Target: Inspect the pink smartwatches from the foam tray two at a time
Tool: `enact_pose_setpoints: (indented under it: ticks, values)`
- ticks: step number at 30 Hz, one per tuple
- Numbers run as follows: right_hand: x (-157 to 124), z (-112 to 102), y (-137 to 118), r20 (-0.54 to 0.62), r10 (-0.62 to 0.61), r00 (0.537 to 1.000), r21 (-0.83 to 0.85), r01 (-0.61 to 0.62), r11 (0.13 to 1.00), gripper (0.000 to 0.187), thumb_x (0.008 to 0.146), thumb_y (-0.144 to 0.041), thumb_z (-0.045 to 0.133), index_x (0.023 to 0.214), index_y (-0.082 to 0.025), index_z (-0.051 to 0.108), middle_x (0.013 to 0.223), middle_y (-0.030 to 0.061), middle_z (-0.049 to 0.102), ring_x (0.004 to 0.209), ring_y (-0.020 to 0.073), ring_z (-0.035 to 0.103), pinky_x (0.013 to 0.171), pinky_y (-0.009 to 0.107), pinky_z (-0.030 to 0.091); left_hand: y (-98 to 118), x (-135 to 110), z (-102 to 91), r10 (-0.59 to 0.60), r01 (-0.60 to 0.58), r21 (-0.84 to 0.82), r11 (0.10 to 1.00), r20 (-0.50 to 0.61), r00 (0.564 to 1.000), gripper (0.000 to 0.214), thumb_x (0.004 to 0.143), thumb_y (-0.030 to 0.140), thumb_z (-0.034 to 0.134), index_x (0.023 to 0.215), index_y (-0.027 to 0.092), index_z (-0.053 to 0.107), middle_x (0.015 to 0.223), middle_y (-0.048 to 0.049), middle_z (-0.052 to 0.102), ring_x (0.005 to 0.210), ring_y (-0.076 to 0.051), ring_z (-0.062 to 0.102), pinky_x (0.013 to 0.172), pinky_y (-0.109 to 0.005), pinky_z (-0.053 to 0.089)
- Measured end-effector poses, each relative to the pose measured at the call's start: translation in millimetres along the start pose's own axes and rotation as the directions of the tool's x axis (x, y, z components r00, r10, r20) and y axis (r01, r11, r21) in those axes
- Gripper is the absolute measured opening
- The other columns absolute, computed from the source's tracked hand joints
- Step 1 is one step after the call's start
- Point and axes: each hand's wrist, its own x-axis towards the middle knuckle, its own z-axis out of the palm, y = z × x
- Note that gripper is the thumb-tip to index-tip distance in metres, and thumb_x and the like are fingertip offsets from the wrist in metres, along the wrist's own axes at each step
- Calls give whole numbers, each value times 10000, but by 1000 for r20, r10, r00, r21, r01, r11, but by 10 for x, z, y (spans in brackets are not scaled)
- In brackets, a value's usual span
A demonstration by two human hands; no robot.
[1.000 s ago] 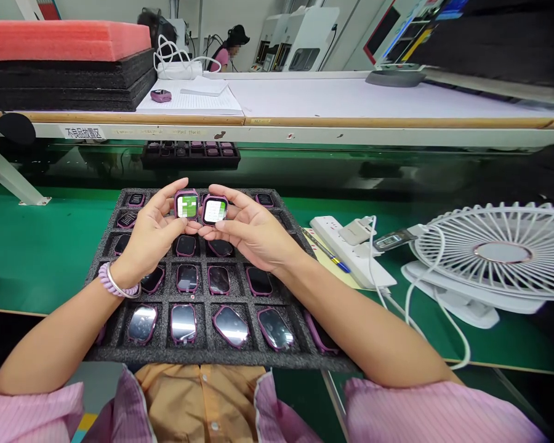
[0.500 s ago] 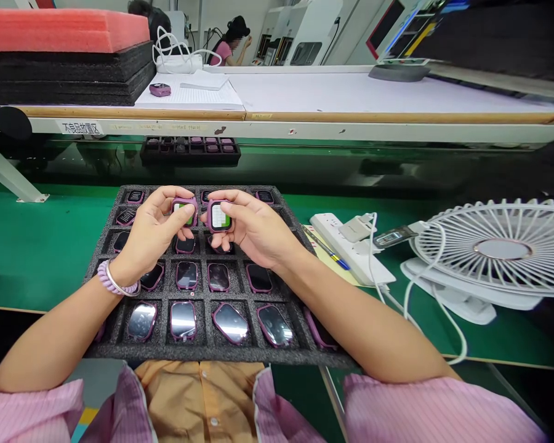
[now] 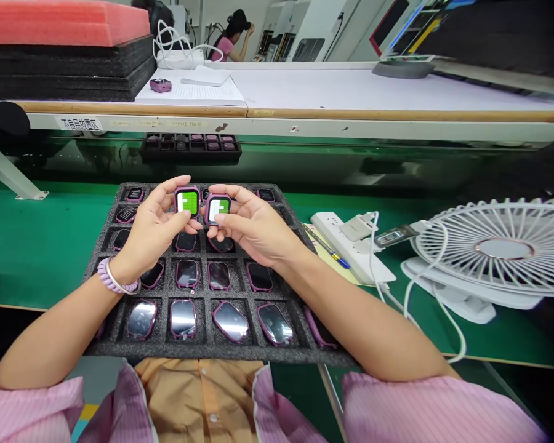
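Note:
Two purple smartwatch bodies without straps are held side by side above a black foam tray (image 3: 203, 352). My left hand (image 3: 159, 224) is closed on one smartwatch (image 3: 187, 200), its thumb resting on the lower part of a green and white lit screen. The other smartwatch (image 3: 218, 208) is in my right hand (image 3: 258, 227), whose thumb touches a screen showing a white and green grid. Below them, the tray's compartments hold several more purple smartwatches (image 3: 183, 319), most with dark screens. My hands hide part of the upper rows.
Right of the tray lie a pen (image 3: 335, 253), a white power strip (image 3: 351, 243) and a white fan (image 3: 503, 249) with loose cables. A shelf (image 3: 327, 92) spans the back, bearing foam blocks (image 3: 64, 55) and papers (image 3: 189, 89). A smaller tray (image 3: 191, 154) sits beneath it.
The left smartwatch has tilted up and its screen now faces me more fully. My right thumb has slid lower on the other screen, where more green shows.

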Motion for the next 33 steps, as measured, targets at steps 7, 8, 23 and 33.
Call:
enact_pose_setpoints:
  ticks: [7,8,23,33]
  values:
    - [12,12,-1,-6,-17,1000,-11,17,1000,599,702,-135,836,1229,-212,562,952,-15,697,686,112,685,594,202,550,8,-13,28,-42,42,-23,999,-4,999,674,812,84,645,1462,200,512,1347,-92,691,768,-101,763,800,-235,690]
    - [14,13,-2,-12,-16,1000,-17,16,1000,591,698,-142,840,1216,-213,564,952,-15,696,677,111,678,584,202,544,11,-15,31,-46,46,-23,999,4,999,663,823,92,644,1463,199,509,1358,-95,688,779,-105,769,803,-236,692]
    - [26,-5,7,-90,10,996,-23,-13,1000,552,771,-509,911,1074,-195,574,849,-7,696,496,78,581,431,168,427,16,-19,18,-18,20,-44,999,50,999,220,957,291,650,1129,160,606,1001,-13,698,644,-135,764,608,-224,678]
    - [15,-17,0,-72,-22,997,-49,19,999,585,689,-238,915,1163,-228,573,991,0,717,618,86,594,547,195,509,10,-17,23,-47,48,-44,998,26,999,480,895,171,632,1369,183,557,1187,-60,715,766,-124,771,760,-252,700]
